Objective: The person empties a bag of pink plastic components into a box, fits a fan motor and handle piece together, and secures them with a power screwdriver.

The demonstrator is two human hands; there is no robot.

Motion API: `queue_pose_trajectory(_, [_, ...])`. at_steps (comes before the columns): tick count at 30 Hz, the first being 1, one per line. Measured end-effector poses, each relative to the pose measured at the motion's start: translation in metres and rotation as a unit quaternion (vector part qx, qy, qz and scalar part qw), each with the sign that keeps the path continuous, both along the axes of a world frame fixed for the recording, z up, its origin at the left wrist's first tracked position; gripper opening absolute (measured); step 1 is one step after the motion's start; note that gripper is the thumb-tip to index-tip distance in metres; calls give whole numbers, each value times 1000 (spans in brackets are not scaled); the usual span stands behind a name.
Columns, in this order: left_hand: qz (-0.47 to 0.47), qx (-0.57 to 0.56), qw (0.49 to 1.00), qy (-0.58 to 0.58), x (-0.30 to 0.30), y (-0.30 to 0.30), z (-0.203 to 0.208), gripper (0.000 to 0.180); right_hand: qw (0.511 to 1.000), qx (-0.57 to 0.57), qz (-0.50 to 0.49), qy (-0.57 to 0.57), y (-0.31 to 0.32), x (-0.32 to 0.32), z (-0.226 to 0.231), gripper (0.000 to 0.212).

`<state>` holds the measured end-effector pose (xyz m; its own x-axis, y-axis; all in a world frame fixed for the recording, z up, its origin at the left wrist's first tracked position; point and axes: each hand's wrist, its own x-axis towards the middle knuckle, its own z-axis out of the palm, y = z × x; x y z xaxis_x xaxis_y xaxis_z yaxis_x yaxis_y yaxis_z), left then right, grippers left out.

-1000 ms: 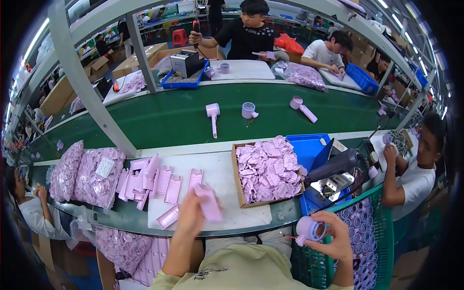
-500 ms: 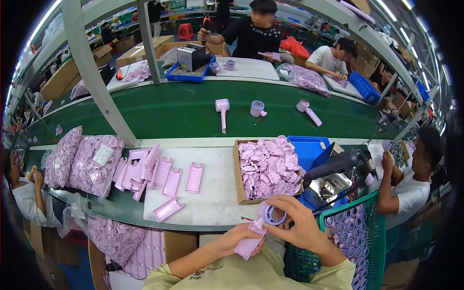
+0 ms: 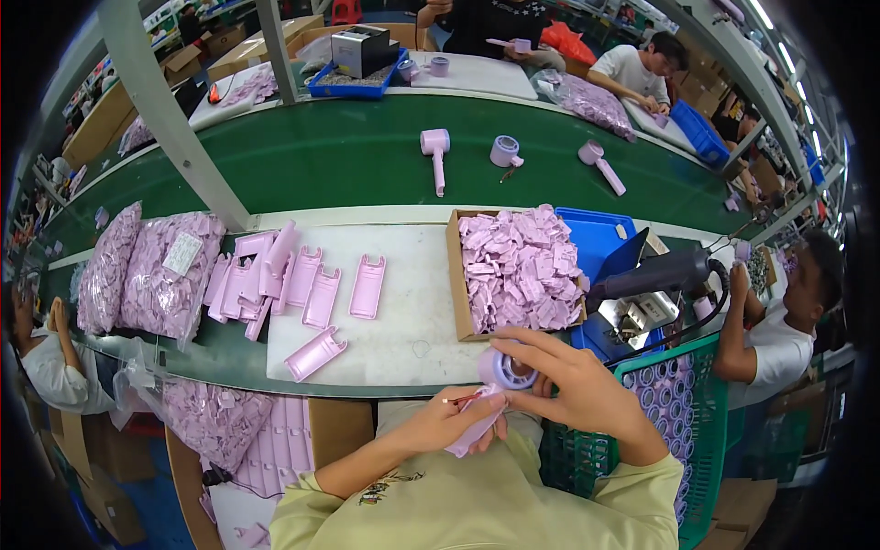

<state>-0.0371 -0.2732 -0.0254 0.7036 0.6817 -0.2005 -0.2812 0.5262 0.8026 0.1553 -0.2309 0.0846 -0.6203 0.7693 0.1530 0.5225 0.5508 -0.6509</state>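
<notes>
My left hand (image 3: 447,423) is closed round a pink handle shell (image 3: 477,425), its thumb lying over the upper end near a short reddish wire. At the top of that shell sits a round lilac housing (image 3: 500,368) with a ringed opening, shaped like the head of a small fan or dryer. My right hand (image 3: 579,390) grips this housing from the right, fingers over its top and thumb at the neck between the two parts. Both hands work in front of the bench's near edge. How the shell and housing join is partly covered by my fingers.
A cardboard box of small pink parts (image 3: 518,270) stands beyond my hands. Loose handle shells (image 3: 321,295) lie left on a white mat, near bagged parts (image 3: 170,275). Right are a dark hand tool (image 3: 655,280) and a green basket (image 3: 715,412) of round housings. Co-workers sit around.
My view has tipped downward. The left thumb has moved up to the shell's upper end, and the right thumb has come to the neck. Pieces on the green belt seem shifted slightly right.
</notes>
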Motion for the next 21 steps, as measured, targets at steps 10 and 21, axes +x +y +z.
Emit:
queue_pose_trajectory(10, [209, 52, 975, 53, -24, 21, 27, 21, 998, -18, -60, -33, 15, -48, 19, 52])
queue_pose_trajectory(21, [153, 118, 981, -11, -35, 10, -5, 52, 979, 170, 111, 26, 9, -56, -51, 26])
